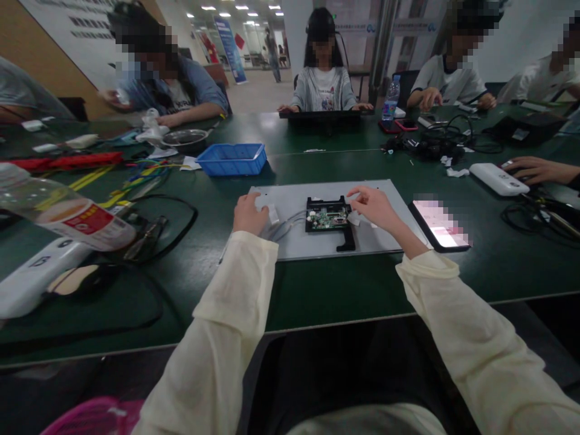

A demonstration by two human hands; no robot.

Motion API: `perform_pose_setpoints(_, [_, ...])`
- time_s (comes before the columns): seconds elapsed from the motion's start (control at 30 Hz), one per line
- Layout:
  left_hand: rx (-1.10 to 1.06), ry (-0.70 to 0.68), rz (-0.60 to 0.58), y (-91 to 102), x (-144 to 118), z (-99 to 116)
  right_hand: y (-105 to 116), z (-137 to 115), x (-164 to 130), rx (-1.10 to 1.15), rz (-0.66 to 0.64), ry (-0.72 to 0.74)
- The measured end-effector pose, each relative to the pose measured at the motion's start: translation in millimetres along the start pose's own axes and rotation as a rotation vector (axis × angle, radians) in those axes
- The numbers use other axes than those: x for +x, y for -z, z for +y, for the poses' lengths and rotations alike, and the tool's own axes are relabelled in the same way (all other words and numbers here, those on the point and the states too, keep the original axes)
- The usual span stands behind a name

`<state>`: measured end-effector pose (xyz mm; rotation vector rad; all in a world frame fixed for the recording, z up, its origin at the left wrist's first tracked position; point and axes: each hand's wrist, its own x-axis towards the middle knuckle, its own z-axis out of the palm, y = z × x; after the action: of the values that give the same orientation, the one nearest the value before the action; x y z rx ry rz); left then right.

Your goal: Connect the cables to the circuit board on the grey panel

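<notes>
Head view: circuit board (327, 216) between hands.

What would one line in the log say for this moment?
left hand: rests on grey mat, by white connector | right hand: fingertips at circuit board edge | phone: lit, right

Dim green table (317, 290), bright ceiling lights (235, 11) behind, glaring phone screen (440, 223), wide-angle bending at edges

One circuit board (327, 216), one blue bin (232, 159), two phones (439, 225), two water bottles (58, 211)
</notes>
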<state>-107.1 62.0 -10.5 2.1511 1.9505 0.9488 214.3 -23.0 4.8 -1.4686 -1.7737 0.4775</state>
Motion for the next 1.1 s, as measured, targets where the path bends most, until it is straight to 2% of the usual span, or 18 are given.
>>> perform_pose_setpoints(0.07, [0.017, -0.006, -0.101, -6.4, 0.4, -2.3, -2.1, 0.8, -0.1, -0.003, -0.017, 0.011])
perform_pose_setpoints(0.13, [0.016, -0.031, -0.137, -9.7, 0.2, -1.3, -4.0, 1.4, -0.1, -0.015, -0.029, 0.009])
perform_pose_setpoints(0.3, [-0.033, -0.041, -0.113, -6.1, -1.8, 3.1, -6.2, 0.5, 0.3, -0.054, -0.003, 0.012])
perform_pose_setpoints(0.43, [-0.065, -0.026, -0.047, 0.8, -2.2, 8.2, -6.3, -0.5, 0.4, -0.052, 0.030, 0.025])
perform_pose_setpoints(0.57, [-0.322, -0.003, -0.008, 6.5, -2.0, 18.5, -7.6, -2.0, -0.6, -0.039, 0.043, 0.028])
perform_pose_setpoints(0.7, [-0.668, 0.073, -0.017, 12.5, -3.7, 31.1, -9.3, -4.1, -1.9, -0.036, 0.018, 0.040])
perform_pose_setpoints(0.8, [-0.794, 0.130, -0.062, 15.9, -5.6, 36.0, -10.2, -4.9, -1.9, -0.050, 0.008, 0.047])
perform_pose_setpoints(0.93, [-0.759, 0.144, -0.129, 12.4, -6.2, 34.7, -12.1, -5.1, -1.6, -0.057, 0.000, 0.066])
perform_pose_setpoints(1.1, [-0.501, 0.051, -0.189, 1.4, -8.5, 32.2, -13.4, -6.8, -3.2, -0.071, -0.004, 0.063])
